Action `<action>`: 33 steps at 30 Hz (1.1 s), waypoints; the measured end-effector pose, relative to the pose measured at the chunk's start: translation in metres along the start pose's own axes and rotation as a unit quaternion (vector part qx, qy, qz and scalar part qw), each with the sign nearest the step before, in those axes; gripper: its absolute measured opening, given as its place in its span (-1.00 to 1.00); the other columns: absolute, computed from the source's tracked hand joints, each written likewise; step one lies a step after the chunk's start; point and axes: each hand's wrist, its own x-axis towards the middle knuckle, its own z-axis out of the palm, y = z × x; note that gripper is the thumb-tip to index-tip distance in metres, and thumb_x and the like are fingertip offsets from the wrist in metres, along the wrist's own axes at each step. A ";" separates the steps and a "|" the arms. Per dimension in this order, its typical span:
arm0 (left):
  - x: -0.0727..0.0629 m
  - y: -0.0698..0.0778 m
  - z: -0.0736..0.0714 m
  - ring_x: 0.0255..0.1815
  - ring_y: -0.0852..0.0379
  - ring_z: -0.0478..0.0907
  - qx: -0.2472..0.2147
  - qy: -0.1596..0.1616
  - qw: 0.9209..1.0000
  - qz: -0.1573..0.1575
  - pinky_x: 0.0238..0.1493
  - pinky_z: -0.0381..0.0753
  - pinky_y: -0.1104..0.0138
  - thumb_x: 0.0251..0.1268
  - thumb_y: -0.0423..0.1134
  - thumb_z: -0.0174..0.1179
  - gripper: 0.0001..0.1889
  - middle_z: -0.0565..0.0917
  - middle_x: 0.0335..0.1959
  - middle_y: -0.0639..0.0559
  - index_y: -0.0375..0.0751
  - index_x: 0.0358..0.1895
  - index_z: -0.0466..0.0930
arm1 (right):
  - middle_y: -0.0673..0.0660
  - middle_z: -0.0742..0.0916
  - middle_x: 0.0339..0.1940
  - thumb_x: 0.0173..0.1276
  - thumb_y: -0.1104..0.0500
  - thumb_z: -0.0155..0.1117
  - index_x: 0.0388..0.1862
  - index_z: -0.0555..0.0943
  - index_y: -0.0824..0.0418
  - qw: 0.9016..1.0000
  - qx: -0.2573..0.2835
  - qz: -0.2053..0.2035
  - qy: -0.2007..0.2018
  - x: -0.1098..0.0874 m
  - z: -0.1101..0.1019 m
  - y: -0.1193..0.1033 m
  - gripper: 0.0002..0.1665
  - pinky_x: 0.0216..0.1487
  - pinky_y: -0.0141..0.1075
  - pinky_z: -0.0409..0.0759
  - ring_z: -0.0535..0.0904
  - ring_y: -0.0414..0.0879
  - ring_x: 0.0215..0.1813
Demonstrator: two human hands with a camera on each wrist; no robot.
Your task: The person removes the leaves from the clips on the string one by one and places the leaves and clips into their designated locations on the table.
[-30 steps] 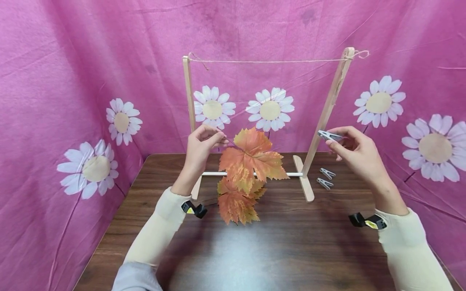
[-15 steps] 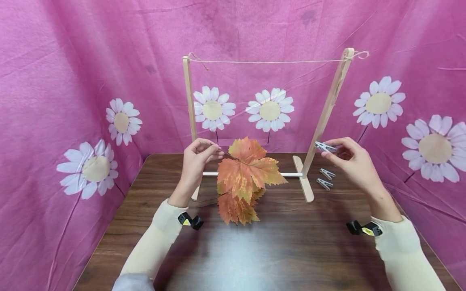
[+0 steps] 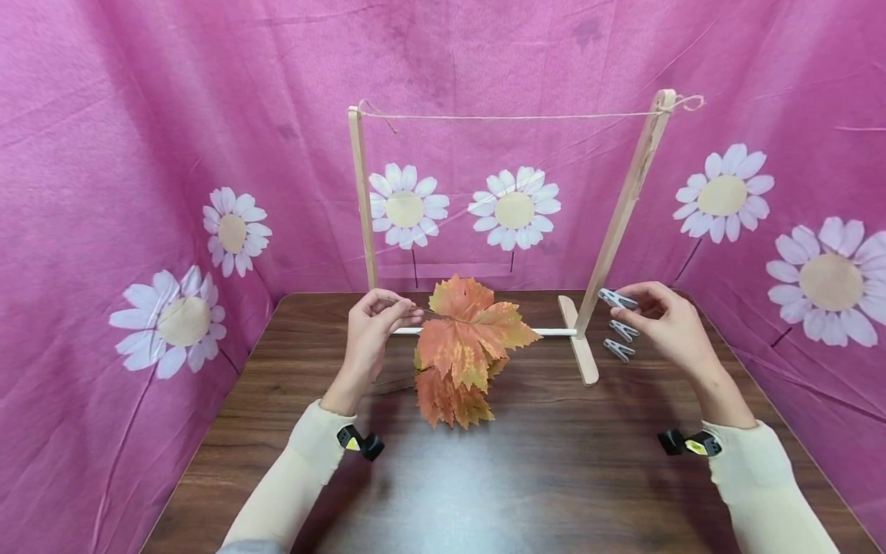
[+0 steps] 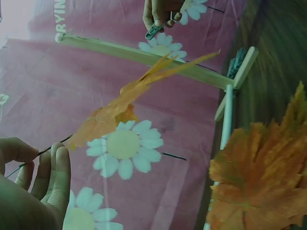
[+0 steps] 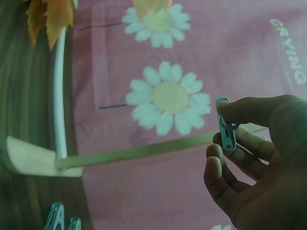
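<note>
My left hand pinches the thin dark stem of an orange artificial maple leaf, which spreads out to the right of the fingers. In the left wrist view this held leaf is seen nearly edge-on, raised above the table. A second orange leaf lies on the table, partly hidden behind the first. My right hand pinches a grey clothespin between thumb and fingers, beside the right post. Close below it, two more clothespins lie on the table.
A wooden stand with a left post, a right post and a white bottom rod stands at the back of the table. A string runs between the post tops. Behind hangs a pink flowered cloth.
Both hands have come down toward the table, the left with the leaf and the right with the clothespin. The held leaf now covers more of the lying one.
</note>
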 end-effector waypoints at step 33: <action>-0.050 -0.068 -0.036 -0.34 0.05 0.85 0.008 0.045 0.995 -0.087 -0.15 0.85 0.25 0.33 -0.69 0.10 -0.74 0.80 -0.42 -0.06 -0.26 -0.37 0.53 | 0.30 0.81 -0.31 0.36 0.13 0.54 0.01 0.70 0.31 0.990 -0.120 0.057 -0.040 -0.023 0.005 0.105 -0.64 -0.38 -0.30 0.41 0.55 -0.15 -0.35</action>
